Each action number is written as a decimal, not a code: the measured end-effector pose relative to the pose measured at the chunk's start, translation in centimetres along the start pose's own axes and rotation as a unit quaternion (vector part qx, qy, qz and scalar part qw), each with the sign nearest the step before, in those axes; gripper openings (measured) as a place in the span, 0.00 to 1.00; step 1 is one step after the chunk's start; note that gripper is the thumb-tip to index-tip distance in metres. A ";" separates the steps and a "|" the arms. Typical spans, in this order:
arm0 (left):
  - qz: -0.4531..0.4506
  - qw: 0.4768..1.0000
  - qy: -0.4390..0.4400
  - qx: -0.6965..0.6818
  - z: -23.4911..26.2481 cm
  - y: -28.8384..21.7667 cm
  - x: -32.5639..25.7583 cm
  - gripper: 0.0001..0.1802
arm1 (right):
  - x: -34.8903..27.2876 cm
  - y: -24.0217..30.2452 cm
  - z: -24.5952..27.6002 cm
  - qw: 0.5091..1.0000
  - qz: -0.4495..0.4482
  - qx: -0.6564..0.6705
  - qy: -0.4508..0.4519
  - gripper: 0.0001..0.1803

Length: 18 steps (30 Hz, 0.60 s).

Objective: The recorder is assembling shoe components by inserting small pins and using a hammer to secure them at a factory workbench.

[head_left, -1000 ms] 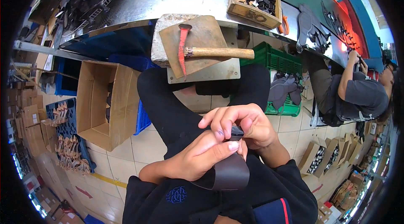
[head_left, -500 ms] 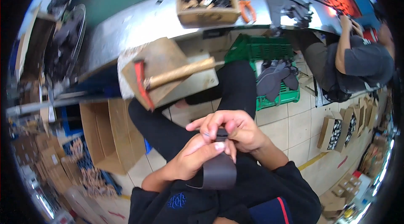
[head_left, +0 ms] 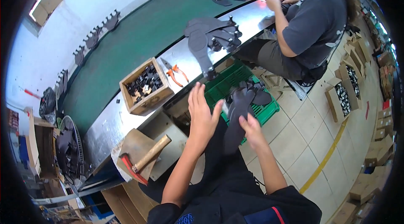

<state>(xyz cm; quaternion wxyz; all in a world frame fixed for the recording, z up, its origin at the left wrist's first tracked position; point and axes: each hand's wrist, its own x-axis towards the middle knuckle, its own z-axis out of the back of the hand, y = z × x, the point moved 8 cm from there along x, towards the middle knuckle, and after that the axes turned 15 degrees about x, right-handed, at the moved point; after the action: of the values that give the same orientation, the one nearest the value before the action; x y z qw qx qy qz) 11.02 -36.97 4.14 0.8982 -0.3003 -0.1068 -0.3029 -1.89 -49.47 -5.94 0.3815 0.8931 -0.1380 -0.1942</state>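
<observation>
Along the long green-topped counter (head_left: 139, 43) with its steel edge, the view has swung right since a second ago, away from the lap. The dark flat leather strip (head_left: 235, 116), then pinched by both hands, now hangs over the green plastic crate (head_left: 235, 83). The right hand (head_left: 251, 133) holds its lower end; the left hand (head_left: 202, 112) has let go, fingers spread and empty.

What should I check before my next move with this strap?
1. Right hand grips the strap: ok, fingers on its lower end.
2. Left hand free: ok, open and raised, holding nothing.
3. Green crate within reach: ok, just beyond the strap.
4. Hammer parked: ok, lying on the block, untouched.
5. Wooden box of parts upright: ok.
6. Strap's buckle end fitted: cannot tell.
</observation>
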 end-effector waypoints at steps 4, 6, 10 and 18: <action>0.046 0.982 -0.042 0.179 -6.7 -0.8 7.0 0.40 | 5.8 -0.2 12.6 0.899 0.069 -0.393 -0.178 0.30; 0.066 0.990 -0.108 0.064 -7.9 4.1 8.1 0.26 | 7.3 -3.1 12.4 0.864 0.050 -0.474 -0.159 0.27; 0.020 0.979 -0.179 0.092 -3.8 5.4 8.8 0.15 | 5.8 -7.0 10.9 0.852 0.113 -0.501 -0.098 0.20; 0.160 0.863 -0.317 0.359 26.3 9.1 0.9 0.27 | -3.9 -7.5 -19.1 0.738 0.419 -0.400 0.347 0.24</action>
<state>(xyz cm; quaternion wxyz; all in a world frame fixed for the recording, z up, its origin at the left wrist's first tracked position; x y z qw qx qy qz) 16.99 -15.66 21.13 0.8975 -0.0496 -0.4378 0.0161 4.04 -30.93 1.60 0.7677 0.5157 -0.2661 0.2716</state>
